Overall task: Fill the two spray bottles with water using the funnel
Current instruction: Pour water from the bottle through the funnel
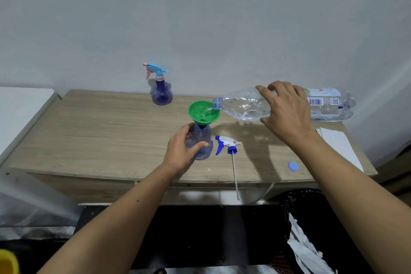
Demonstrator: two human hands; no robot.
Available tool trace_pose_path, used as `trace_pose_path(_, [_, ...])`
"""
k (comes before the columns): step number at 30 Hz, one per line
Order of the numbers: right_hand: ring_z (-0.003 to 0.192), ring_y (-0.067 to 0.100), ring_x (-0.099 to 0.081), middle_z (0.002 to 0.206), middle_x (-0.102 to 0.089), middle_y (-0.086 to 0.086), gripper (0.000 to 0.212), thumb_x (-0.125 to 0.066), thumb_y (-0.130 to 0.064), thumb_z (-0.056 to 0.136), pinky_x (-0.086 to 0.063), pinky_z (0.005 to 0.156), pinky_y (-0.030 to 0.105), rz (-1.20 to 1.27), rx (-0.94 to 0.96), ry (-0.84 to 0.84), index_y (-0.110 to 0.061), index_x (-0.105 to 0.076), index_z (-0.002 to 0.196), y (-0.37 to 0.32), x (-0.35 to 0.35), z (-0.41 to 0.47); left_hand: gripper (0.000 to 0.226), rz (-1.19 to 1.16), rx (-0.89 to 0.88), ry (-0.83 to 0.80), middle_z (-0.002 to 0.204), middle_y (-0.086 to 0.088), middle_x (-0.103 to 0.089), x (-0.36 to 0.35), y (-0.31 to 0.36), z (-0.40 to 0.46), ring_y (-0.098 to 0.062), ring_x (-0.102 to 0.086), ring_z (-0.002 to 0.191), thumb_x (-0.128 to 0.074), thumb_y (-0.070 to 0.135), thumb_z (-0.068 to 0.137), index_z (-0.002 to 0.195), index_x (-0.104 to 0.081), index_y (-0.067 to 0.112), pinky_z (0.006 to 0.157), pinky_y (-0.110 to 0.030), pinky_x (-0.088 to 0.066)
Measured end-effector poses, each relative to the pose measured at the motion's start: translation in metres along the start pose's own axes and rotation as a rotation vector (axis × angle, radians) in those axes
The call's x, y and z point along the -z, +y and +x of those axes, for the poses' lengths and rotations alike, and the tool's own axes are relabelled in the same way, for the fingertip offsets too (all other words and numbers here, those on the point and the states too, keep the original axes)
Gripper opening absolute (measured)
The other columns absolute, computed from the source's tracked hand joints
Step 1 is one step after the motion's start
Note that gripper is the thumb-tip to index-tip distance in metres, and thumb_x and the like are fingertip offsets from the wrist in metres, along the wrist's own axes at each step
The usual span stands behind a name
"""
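Observation:
A green funnel (203,111) sits in the neck of an open, clear blue spray bottle (202,140) on the wooden table (100,131). My left hand (181,150) grips that bottle from its left side. My right hand (287,110) holds a large clear water bottle (244,107) tipped sideways, its mouth over the funnel's rim, and water runs into the funnel. The bottle's white and blue trigger head (226,144) lies on the table just right of it, its long tube pointing past the front edge. A second blue spray bottle (161,93) with a blue and pink trigger stands capped near the wall.
A light blue bottle cap (293,166) lies near the table's front right edge. White paper (340,144) lies at the right end. A black bin with white bags (307,249) stands below on the right. A yellow object (7,262) shows at the bottom left corner.

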State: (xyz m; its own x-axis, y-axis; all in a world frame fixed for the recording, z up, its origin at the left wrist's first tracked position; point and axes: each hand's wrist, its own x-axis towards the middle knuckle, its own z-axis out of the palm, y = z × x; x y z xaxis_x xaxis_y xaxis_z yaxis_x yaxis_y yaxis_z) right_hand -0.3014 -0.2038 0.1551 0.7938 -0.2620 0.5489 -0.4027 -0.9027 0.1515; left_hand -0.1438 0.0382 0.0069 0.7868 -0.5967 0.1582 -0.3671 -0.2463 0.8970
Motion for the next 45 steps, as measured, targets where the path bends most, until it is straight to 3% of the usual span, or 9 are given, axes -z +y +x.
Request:
trace_pose_path(10, [0.109, 0.033, -0.06, 0.117, -0.064, 0.008, 0.079, -0.09, -0.02, 0.062, -0.04, 0.1, 0.043, 0.089, -0.042, -0.034, -0.019, -0.064, 0.137, -0.003, -0.004, -0.006, 0.069, 0.009, -0.012, 0.003, 0.123, 0.012, -0.071, 0.0, 0.0, 0.0, -0.005, -0.067, 0.113, -0.093, 0.032, 0.081, 0.141, -0.061, 0.021, 0.099, -0.026, -0.055])
trace_pose_path(18, [0.116, 0.034, -0.058, 0.124, -0.062, 0.007, 0.085, -0.091, -0.03, 0.065, -0.042, 0.102, 0.046, 0.323, -0.153, -0.128, -0.017, -0.06, 0.143, -0.009, -0.014, -0.016, 0.072, 0.016, -0.007, 0.003, 0.128, 0.009, -0.072, -0.001, -0.001, 0.0, -0.008, -0.068, 0.116, -0.092, 0.033, 0.081, 0.144, -0.06, 0.019, 0.102, -0.028, -0.055])
trace_pose_path(25, [0.112, 0.03, -0.061, 0.12, -0.066, 0.004, 0.081, -0.093, -0.025, 0.065, -0.046, 0.097, 0.042, 0.577, -0.304, -0.099, -0.018, -0.061, 0.139, -0.011, -0.023, -0.024, 0.071, 0.013, -0.006, 0.0, 0.128, 0.011, -0.071, -0.001, 0.0, 0.0, -0.005, -0.067, 0.116, -0.092, 0.031, 0.082, 0.144, -0.059, 0.021, 0.103, -0.028, -0.055])
trace_pose_path(35, [0.113, 0.012, -0.063, 0.119, -0.066, -0.011, 0.072, -0.096, -0.036, 0.066, -0.05, 0.094, 0.035, 0.772, -0.557, -0.042, -0.028, -0.064, 0.13, -0.015, -0.028, -0.025, 0.074, 0.022, 0.002, 0.001, 0.132, 0.008, -0.07, -0.001, 0.001, 0.0, -0.011, -0.067, 0.119, -0.092, 0.028, 0.082, 0.147, -0.057, 0.018, 0.104, -0.025, -0.053])
trace_pose_path(45, [0.106, 0.016, -0.064, 0.116, -0.069, -0.006, 0.075, -0.098, -0.052, 0.061, -0.057, 0.095, 0.041, 0.865, -0.805, -0.002, -0.029, -0.065, 0.125, -0.005, -0.037, -0.035, 0.075, 0.034, -0.009, 0.0, 0.135, 0.004, -0.07, -0.001, 0.0, -0.001, -0.011, -0.066, 0.119, -0.092, 0.027, 0.083, 0.147, -0.056, 0.015, 0.104, -0.024, -0.052])
